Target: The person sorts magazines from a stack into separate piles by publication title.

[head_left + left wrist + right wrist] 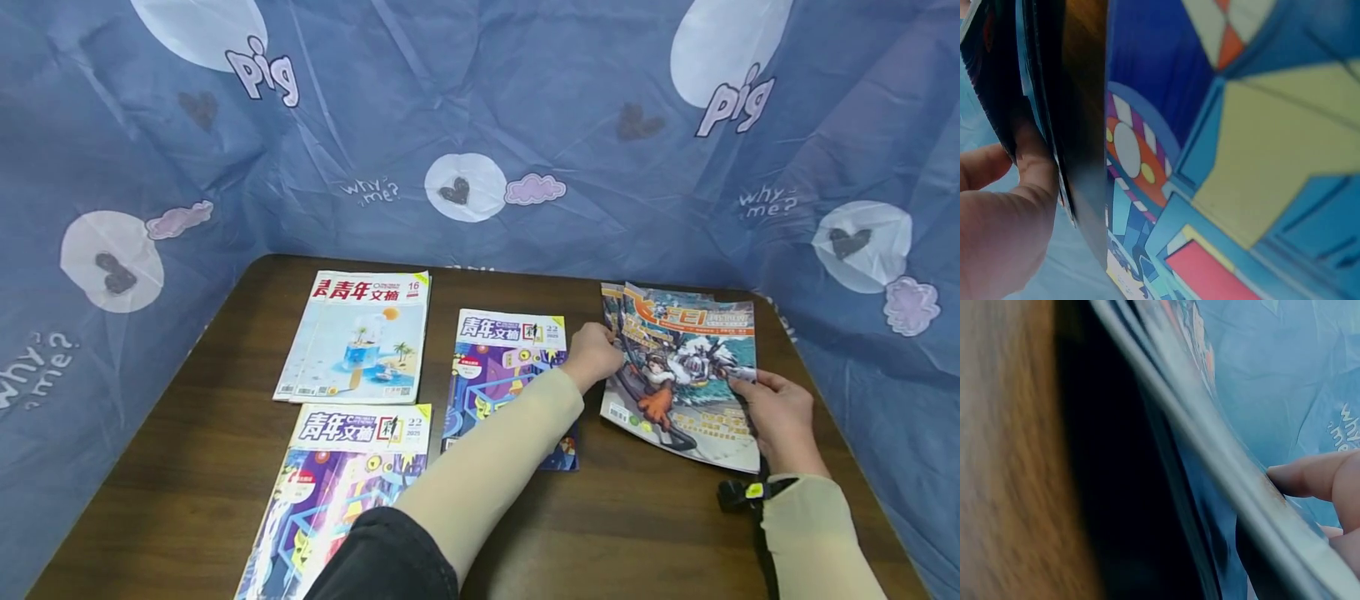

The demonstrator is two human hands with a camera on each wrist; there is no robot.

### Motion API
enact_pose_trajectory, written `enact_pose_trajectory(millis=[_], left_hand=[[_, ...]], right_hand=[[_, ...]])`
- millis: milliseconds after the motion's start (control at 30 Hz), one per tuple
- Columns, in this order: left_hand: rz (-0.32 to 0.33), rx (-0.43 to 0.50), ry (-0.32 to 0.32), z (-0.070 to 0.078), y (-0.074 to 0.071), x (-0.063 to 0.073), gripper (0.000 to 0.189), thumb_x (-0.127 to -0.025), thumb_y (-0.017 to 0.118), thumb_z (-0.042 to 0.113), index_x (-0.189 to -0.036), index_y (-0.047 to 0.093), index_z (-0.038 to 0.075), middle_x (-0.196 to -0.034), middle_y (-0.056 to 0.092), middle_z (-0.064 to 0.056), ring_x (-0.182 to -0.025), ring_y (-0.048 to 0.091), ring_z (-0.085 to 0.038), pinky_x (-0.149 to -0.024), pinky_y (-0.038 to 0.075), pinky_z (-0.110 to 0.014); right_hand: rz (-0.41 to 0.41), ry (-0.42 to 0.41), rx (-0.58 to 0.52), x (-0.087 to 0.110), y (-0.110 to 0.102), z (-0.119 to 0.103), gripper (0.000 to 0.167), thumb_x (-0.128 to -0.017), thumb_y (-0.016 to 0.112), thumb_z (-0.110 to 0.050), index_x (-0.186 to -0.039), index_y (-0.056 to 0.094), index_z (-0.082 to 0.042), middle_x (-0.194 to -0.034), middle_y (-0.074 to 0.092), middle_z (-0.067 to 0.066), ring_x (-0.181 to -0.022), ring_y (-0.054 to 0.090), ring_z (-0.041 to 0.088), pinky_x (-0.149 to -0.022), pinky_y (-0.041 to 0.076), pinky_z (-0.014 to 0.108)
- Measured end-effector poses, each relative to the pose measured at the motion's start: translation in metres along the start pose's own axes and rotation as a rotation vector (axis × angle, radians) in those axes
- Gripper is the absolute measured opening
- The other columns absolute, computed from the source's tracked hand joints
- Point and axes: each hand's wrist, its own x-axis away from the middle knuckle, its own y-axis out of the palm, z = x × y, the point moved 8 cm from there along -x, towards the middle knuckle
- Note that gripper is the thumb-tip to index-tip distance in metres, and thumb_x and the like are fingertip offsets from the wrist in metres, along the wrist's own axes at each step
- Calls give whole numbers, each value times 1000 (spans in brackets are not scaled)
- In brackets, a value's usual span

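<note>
A comic-style magazine (678, 379) with "FEI" on its cover lies over others, whose edges peek out at its upper left. My right hand (783, 417) grips the right edge of the top magazine, thumb on the cover and fingers underneath. The right wrist view shows that thumb (1304, 478) on the cover, with the edge raised over a dark gap. At the left edge of the stack, my left hand (592, 354) pinches magazine edges; in the left wrist view its fingers (1038, 162) slip in among the dark edges.
A purple magazine (480, 358) lies under my left forearm. Another purple one (360, 475) is at the front left, partly covered by the dark sleeve. Behind it are two overlapping white magazines (360, 333). Patterned blue cloth (480, 100) surrounds the brown table (187, 417).
</note>
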Motion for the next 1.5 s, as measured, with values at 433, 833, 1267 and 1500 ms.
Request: enact_pose_trajectory(millis=[433, 833, 1267, 1500], left_hand=[[20, 10, -28, -1, 3, -4, 28, -87, 62, -3, -62, 56, 9, -63, 48, 6, -43, 21, -9, -42, 25, -25], [25, -109, 75, 7, 2, -2, 50, -80, 62, -6, -60, 24, 17, -56, 11, 5, -49, 10, -10, -45, 15, -24], [4, -107, 72, 2, 3, -3, 35, -81, 69, -3, -58, 46, 9, -54, 35, 4, -48, 29, -10, -44, 27, -23], [-12, -137, 64, 0, 4, -4, 12, -84, 74, 5, -95, 78, 3, -91, 72, -2, -76, 59, -11, -63, 48, -22]], right_hand=[[18, -23, 81, -11, 0, -7, 62, -99, 64, -26, -149, 45, 4, -142, 53, 22, -97, 61, 18, -59, 50, 18], [38, -42, 90, -9, -4, -6, 63, -97, 68, -25, -148, 46, 6, -139, 56, 25, -94, 62, 16, -59, 48, 17], [68, 15, 112, -11, -7, 0, 66, -99, 67, -30, -152, 43, -1, -145, 53, 20, -120, 57, 26, -72, 52, 25], [72, 11, 108, -7, -8, -1, 64, -99, 66, -28, -152, 44, 0, -144, 53, 21, -123, 57, 31, -60, 47, 18]])
